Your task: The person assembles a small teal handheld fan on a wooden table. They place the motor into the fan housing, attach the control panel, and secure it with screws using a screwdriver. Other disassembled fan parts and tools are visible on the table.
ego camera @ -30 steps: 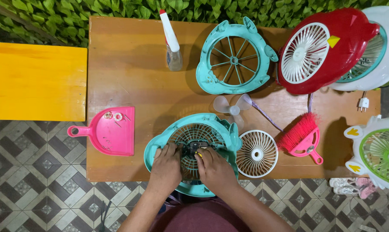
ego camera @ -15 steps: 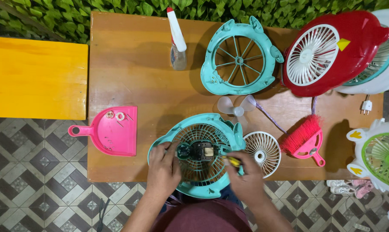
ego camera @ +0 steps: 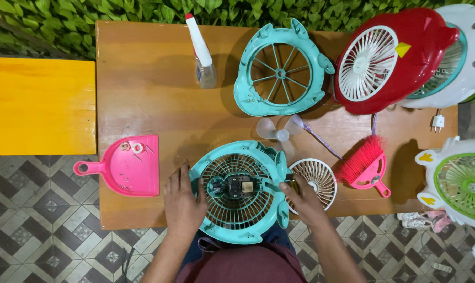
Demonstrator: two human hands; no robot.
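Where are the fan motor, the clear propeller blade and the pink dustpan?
fan motor point(ego camera: 241, 186), head view, on its dark block.
clear propeller blade point(ego camera: 282, 134), head view, on its hub.
pink dustpan point(ego camera: 135, 166), head view, on its pan.

Wooden table point(ego camera: 143, 105): fan housings point(ego camera: 240, 194), pink dustpan point(ego camera: 127, 166), spray bottle point(ego camera: 201, 52).

On the far side of our wooden table point(ego camera: 143, 89) we see a spray bottle point(ego camera: 201, 52) standing left of a teal fan housing point(ego camera: 279, 68). Further right lie a red fan point(ego camera: 392, 57) and a white fan point(ego camera: 457, 52). A pink dustpan point(ego camera: 124, 165) rests near the left edge, a pink brush point(ego camera: 366, 165) to the right. A clear fan blade point(ego camera: 279, 131) lies mid-table, and a yellow bench point(ego camera: 38, 105) stands left.
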